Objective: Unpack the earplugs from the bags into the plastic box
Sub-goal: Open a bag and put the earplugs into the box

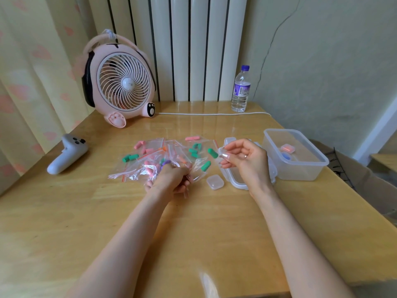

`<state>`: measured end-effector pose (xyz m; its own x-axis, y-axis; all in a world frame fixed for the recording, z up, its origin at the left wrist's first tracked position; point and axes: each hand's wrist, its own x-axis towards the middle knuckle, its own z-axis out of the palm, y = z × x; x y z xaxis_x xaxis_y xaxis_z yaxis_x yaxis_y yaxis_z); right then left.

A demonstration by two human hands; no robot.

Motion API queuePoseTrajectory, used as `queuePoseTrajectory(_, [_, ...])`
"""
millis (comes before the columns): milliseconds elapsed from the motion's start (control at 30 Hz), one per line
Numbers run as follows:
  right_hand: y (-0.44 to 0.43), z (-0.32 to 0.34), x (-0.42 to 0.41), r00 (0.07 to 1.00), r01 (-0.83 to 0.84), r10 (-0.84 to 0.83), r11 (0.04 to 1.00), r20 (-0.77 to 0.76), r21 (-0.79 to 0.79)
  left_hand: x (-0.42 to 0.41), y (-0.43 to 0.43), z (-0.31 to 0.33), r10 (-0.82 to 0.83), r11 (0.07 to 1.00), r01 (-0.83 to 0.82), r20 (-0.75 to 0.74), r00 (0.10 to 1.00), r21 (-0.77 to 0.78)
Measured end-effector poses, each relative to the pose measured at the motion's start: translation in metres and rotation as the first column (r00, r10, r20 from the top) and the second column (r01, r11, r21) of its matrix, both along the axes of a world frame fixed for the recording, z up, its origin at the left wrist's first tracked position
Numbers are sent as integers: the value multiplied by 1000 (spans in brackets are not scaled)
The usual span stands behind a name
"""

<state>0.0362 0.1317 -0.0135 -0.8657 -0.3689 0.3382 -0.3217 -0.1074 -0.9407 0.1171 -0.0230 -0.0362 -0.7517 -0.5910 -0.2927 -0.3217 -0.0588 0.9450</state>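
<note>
I see a glossy varnished wood table point(214, 222); crinkly clear plastic bags point(129, 173); matt foam earplugs point(130, 157); a frosted translucent plastic box point(300, 171); a smooth pink plastic fan point(120, 82).

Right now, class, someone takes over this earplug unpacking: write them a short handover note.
Left hand grips one of the clear plastic zip bags, piled mid-table with pink, green and purple foam earplugs inside.
Right hand pinches a small clear plastic case.
The large clear plastic box stands open at right; a small case of orange earplugs lies in it.
Done: little.
Left: nearly all bags to empty.
</note>
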Motion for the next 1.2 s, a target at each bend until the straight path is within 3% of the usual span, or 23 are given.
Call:
queuePoseTrajectory(133, [-1,-1,2,996,-81,83,994,-29,70,1,1,0,29,998,-29,-4,1000,-49])
queuePoseTrajectory(367, [-1,-1,3,994,-34,47,990,-100,134,2,3,3,36,999,-36,-7,999,-36])
queuePoseTrajectory(633, [-2,1,6,994,-4,0,999,-113,-35,5,7,11,72,997,-72,-37,997,-14])
queuePoseTrajectory(900, [-1,2,8,986,-75,73,997,-147,-6,6,8,10,47,996,-54,-91,995,-76])
queuePoseTrajectory(1067, [0,4,9,987,-41,25,994,-161,-100,7,11,11,5,997,-14,-120,993,-76])
queuePoseTrajectory(1200, [0,3,7,989,-29,15,995,-144,-96,7,10,12,42,990,-77,-269,962,-121])
